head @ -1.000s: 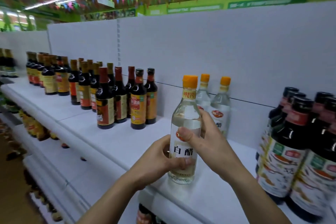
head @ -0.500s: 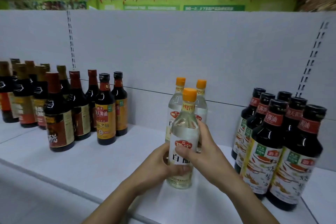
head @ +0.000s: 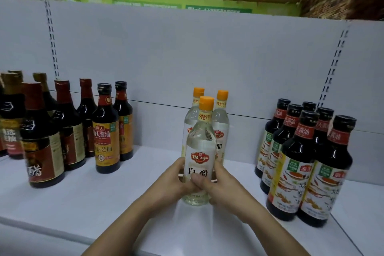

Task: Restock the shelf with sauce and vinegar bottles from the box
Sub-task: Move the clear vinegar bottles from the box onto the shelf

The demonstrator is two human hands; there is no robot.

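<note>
Both L hand (head: 171, 182) + R hand (head: 225, 186) grip vinegar btl (head: 200, 143).

bare shelf (head: 145, 176) lanes between vinegar bottles (head: 220, 131) and sauce bottles (head: 106, 131)

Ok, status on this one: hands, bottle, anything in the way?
Copy: left grip and right grip both hold the bottle, low down. Upright at the shelf, ahead of two matching bottles. Nothing in the way.
</note>
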